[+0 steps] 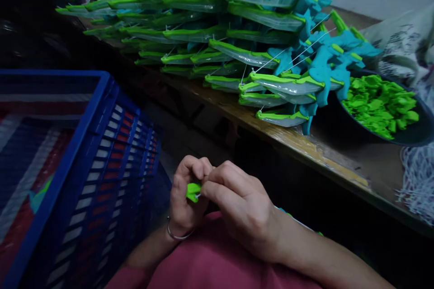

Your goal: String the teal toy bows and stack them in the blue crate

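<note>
A: What were the hands doing at that moment?

B: Both were low in the view, over the lap. The left hand was curled, its thumb and fingertips closed on a small green piece. The right hand met it from three o'clock, fingers bunched and pinching at the same piece, where a bit of white showed at the fingertips. I could not tell what that white bit was.

A: And around them?

B: A silver bangle sat on the left wrist. At nine o'clock from the hands stood a blue crate, near the left hand but not touching it. At twelve o'clock ran a wooden table, carrying a tall heap of green and teal packaged toys with white strings hanging from some.

A: Anything else on the table?

B: At two o'clock, a dark bowl full of loose green pieces, just beside the heap. White strings lay at three o'clock, near the table's edge.
</note>
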Tool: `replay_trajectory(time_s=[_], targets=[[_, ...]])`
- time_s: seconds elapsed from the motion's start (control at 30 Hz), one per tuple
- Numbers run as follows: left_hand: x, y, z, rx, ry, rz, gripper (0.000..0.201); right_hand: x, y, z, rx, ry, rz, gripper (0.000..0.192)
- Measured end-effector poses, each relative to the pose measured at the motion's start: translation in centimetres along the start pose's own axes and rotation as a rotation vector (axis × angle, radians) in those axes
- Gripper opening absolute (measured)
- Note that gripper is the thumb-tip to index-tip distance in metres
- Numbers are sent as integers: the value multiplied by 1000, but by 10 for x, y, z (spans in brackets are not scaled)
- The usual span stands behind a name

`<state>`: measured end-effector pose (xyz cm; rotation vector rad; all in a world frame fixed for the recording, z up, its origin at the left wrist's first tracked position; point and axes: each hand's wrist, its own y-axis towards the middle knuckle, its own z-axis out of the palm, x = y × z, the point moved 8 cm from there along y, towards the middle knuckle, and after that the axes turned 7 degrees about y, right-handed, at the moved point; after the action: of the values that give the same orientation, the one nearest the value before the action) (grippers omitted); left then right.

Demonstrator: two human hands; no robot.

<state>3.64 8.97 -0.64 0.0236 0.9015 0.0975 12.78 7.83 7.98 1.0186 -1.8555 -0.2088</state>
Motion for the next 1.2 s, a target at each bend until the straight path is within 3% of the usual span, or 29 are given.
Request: replay_trajectory(time_s=[0.13, 0.4, 0.97, 1.03, 1.2], targets=[[1, -2, 2, 21, -5, 2, 37, 2, 2, -1, 56, -44, 11, 25], [1, -3, 8, 12, -11, -41, 36, 0, 4, -4, 34, 4, 55, 31], [4, 4, 10, 1, 59, -109, 42, 10, 17, -4, 374, -149, -82, 45], [5, 5, 8, -23, 79, -118, 43, 10, 18, -5, 372, -172, -96, 44], [7, 8, 5, -38, 240, -145, 44, 6, 14, -14, 221, -252, -203, 36]])
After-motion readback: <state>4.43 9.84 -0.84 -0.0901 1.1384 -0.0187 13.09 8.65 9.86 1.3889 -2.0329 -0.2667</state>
